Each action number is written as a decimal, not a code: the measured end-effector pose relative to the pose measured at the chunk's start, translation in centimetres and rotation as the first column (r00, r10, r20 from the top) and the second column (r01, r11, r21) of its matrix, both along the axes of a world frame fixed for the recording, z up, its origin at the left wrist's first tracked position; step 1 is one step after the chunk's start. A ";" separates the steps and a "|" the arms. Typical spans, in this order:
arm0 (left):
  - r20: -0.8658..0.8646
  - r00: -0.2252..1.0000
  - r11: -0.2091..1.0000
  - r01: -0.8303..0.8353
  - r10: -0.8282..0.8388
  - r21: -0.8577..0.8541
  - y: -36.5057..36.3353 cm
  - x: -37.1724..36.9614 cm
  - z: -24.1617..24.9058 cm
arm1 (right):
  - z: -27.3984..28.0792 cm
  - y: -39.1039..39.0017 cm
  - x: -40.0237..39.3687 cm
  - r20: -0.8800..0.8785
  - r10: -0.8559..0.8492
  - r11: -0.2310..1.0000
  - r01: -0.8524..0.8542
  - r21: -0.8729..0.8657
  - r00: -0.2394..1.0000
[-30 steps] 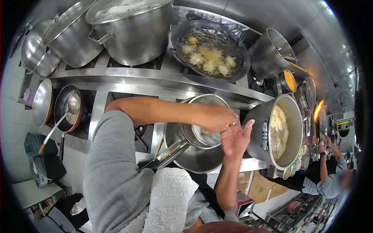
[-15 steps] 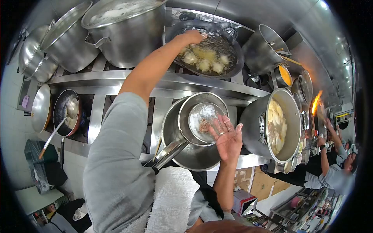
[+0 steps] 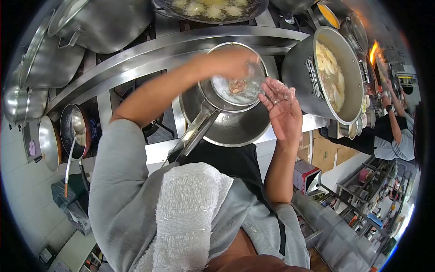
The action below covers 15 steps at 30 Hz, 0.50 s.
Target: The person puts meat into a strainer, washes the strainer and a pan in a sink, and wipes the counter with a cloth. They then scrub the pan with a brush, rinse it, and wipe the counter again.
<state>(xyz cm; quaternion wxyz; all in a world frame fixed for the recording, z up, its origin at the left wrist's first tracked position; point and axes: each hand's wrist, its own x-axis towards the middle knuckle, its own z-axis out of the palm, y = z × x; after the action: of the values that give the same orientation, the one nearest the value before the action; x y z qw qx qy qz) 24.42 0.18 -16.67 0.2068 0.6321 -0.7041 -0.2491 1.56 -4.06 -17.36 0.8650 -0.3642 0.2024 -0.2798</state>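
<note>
left hand blurred over bowl, 12 o'clock of mix; grip can't be told. right hand between 3 and 4, fingers spread. best kept low, mix falling inside.

Dressed in a heather-grey top, soft and matte, with loose sleeves ending near the elbows and leaving both forearms bare. Open in a wedge at the neck. Covered lower down in plain black cloth, apron-like, with a narrow black strap crossing the grey on the right side. Draped over the front with a long, thick white towel, nubbly in texture. Smeared with white coating on the right hand, mainly over the fingers. Too blurred at the left hand for finer detail.
</note>
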 end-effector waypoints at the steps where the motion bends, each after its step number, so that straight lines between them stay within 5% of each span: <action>1: 0.068 0.997 0.996 -0.044 0.038 0.078 -0.1 -1.5 -4.6 | 0.0 0.0 0.0 -0.008 -0.011 1.000 0.011 -0.004 1.000; 3: 0.271 0.957 0.979 -0.144 0.101 0.144 0.4 -4.3 -8.5 | 0.0 0.0 0.0 -0.028 -0.030 0.999 0.030 -0.019 0.999; 9: 0.110 0.990 0.985 -0.107 0.092 0.137 -1.3 -3.3 -11.9 | -0.8 -0.3 -0.2 -0.090 -0.066 0.994 0.058 -0.088 0.994; 12: -0.366 0.880 0.838 -0.064 0.304 0.542 -1.9 -0.8 -8.2 | -2.3 -0.8 0.4 -0.158 -0.106 0.991 0.091 -0.103 0.982; 15: -0.524 0.839 0.956 0.017 0.145 0.292 -1.0 0.3 -5.3 | -3.1 -1.2 2.0 -0.341 -0.077 0.992 0.037 -0.122 0.937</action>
<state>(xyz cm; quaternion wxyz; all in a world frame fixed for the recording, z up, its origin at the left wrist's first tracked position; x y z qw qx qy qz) 24.76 -0.83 -21.94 0.3115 0.5827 -0.5521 -0.5086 3.52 -5.28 -20.49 0.7854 -0.4502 0.3452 -0.2476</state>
